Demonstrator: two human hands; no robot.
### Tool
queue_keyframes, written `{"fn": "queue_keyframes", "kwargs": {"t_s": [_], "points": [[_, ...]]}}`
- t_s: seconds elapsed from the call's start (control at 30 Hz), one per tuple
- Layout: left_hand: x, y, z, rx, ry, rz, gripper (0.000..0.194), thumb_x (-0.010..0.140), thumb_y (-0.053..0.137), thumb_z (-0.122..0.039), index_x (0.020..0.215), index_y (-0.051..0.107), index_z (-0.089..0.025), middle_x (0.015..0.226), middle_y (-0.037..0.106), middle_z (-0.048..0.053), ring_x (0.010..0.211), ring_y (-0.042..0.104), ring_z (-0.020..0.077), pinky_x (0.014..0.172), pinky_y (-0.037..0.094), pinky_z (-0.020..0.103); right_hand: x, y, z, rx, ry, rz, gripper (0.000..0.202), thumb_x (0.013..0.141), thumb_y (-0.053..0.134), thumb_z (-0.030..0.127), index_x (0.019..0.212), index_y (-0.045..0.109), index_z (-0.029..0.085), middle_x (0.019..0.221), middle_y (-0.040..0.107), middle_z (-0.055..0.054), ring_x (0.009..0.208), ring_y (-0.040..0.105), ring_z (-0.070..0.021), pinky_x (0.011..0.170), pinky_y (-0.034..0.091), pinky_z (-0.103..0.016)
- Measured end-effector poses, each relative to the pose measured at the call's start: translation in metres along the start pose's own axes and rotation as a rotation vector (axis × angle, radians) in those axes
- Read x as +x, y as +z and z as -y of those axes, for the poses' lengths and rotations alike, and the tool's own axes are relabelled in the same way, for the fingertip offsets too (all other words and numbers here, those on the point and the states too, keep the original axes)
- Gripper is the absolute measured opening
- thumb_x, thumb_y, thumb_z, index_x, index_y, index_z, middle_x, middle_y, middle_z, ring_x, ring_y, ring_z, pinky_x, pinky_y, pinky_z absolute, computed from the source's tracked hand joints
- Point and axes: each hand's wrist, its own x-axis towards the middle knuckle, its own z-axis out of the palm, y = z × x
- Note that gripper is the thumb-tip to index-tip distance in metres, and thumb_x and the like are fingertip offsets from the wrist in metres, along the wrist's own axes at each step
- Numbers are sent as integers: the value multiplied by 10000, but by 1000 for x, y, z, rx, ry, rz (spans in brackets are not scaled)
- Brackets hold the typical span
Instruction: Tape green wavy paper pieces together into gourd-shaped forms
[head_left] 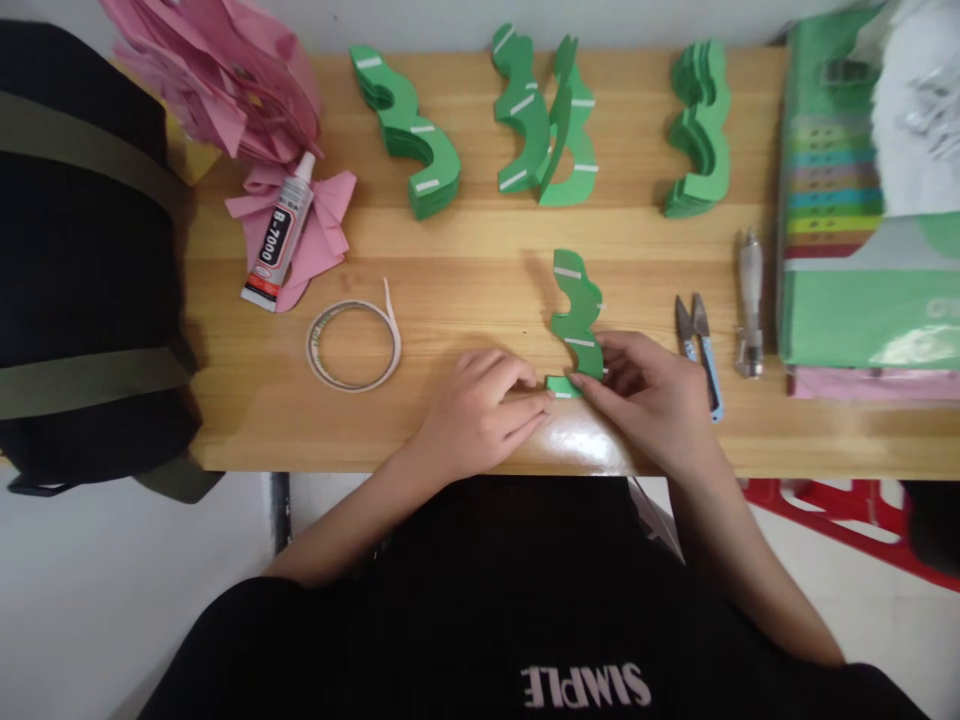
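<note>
We have a wooden table [465, 250] before us, with a black bag [82, 260] filling its left end. At the right end lies a green package [870, 310], and at the upper left a pink bundle [247, 80] stands beside the bag. Our right hand [652, 395] pinches a green wavy piece [577, 325] near its lower end, thumb over the edge and fingers behind. Our left hand [484, 410] rests by the table's front edge, fingers close together, their tips at the piece's lower left end; we cannot tell whether they grip it. Along the back we see a left green stack [441, 165], a middle green group [532, 130] and a right green stack [716, 110]. A pink piece [330, 215] lies under a glue tube [279, 235], with a tape roll [397, 345] near it, its free end sticking up. Beyond our right hand are blue-handled snips [707, 360], then a clear tool [750, 300]. Smallest are the white strips [580, 342] on the wavy piece.
</note>
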Motion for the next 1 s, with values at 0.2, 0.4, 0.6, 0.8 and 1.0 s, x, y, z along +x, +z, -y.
{"fn": "queue_keyframes", "kwargs": {"t_s": [0.2,0.4,0.6,0.8,1.0], "points": [[1,-1,-1,64,3,34,117,894,610,-238,858,707,-183,854,626,36,817,525,160,733,385,321,-1,1,0,-18,-6,-7,289,758,706,338,997,673,179,723,690,-13,464,550,-103,442,459,-244],[2,-9,0,136,37,63,153,904,576,-215,829,705,-179,867,644,49,823,529,174,730,397,327,-1,1,-2,-33,-51,-32,290,753,717,306,1011,673,183,741,699,-13,457,550,-100,432,455,-237],[-6,-16,3,193,81,85,140,899,564,-203,969,676,-158,966,679,68,904,570,195,792,442,341,-2,2,-3,-56,-24,-25,308,756,710,327,1031,676,194,772,710,-23,474,559,-111,454,461,-252],[-5,-15,-1,304,168,230,384,937,515,-412,1162,610,-116,1182,657,119,1120,553,250,912,428,374,-2,2,-1,-14,-4,-11,304,760,701,331,1024,667,185,725,687,-7,464,542,-102,463,459,-249],[-2,-17,3,410,261,290,445,938,494,-475,1173,609,-115,1260,639,120,1206,535,259,954,406,368,8,7,8,194,109,-48,277,820,642,400,960,672,164,658,650,-4,525,569,-113,477,453,-230]]}}
